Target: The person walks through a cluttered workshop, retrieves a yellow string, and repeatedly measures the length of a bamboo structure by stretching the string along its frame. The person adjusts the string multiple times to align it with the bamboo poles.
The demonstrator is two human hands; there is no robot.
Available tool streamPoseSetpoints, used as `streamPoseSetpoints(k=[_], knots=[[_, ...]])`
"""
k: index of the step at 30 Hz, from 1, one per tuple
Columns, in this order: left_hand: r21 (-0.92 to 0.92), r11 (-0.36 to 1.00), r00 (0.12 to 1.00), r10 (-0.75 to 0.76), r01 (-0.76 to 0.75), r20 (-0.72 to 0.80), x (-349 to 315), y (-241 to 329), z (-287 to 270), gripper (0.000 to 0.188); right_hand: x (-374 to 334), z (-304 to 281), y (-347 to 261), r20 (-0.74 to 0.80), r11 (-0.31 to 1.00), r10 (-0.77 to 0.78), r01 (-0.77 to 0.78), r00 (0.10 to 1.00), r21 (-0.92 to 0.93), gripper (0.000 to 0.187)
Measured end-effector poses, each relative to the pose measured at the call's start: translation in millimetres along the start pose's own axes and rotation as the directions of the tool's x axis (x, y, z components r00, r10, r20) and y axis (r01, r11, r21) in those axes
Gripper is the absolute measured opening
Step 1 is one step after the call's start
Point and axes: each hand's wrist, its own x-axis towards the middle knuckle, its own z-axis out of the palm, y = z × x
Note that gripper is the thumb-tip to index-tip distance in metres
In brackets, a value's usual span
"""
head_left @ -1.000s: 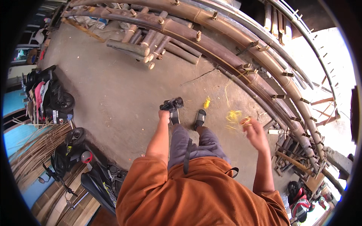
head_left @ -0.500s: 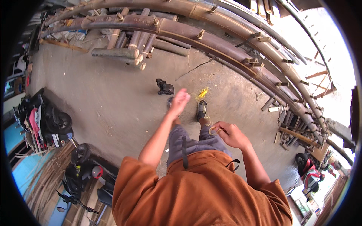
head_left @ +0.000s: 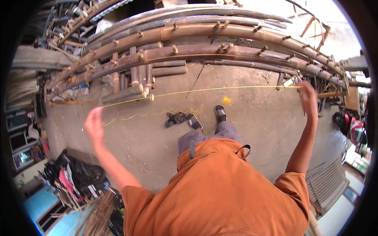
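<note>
A thin yellow string (head_left: 220, 89) is pulled almost straight across the view between my spread arms. My left hand (head_left: 93, 125) pinches one end at the left, and a loose wavy tail of the string trails from it above the floor. Out at the right, my right hand (head_left: 308, 99) is closed on the other end, close to the bamboo poles. Beyond my right foot a small yellow bundle (head_left: 226, 100) lies on the concrete, blurred. A crumpled black plastic bag (head_left: 176, 118) rests beside my left sandal (head_left: 194, 121).
Long bamboo poles (head_left: 189, 50) with short pegs run across the far side. Cut bamboo pieces (head_left: 130, 93) are stacked under them at the left. A dark motorbike (head_left: 80, 173) stands at lower left, and a red one (head_left: 356, 129) at the right.
Both hands have moved far apart, left hand to the left and right hand out to the right, drawing the string taut. The view has turned, and the poles now lie more level.
</note>
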Motion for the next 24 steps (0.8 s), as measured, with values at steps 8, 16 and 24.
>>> streamPoseSetpoints(k=[8, 16, 24], knots=[[0.463, 0.864, 0.835, 0.395, -0.196, -0.384, 37.7, -24.7, -139.8, 0.032, -81.9, 0.9, 77.5, 0.057, 0.98, 0.175, -0.169, 0.983, -0.107, 0.019], [0.185, 0.951, 0.599, 0.0, 0.247, -0.801, 24.9, -33.0, -223.0, 0.041, -175.3, -19.5, 219.5, -0.316, 0.871, 0.491, -0.443, 0.812, 0.215, 0.028], [0.501, 0.658, 0.711, -0.074, 0.562, -0.7, 13.1, 4.5, -162.1, 0.041, -343.6, 19.1, 388.6, -0.391, 0.63, 0.775, -0.659, 0.497, 0.411, 0.057]])
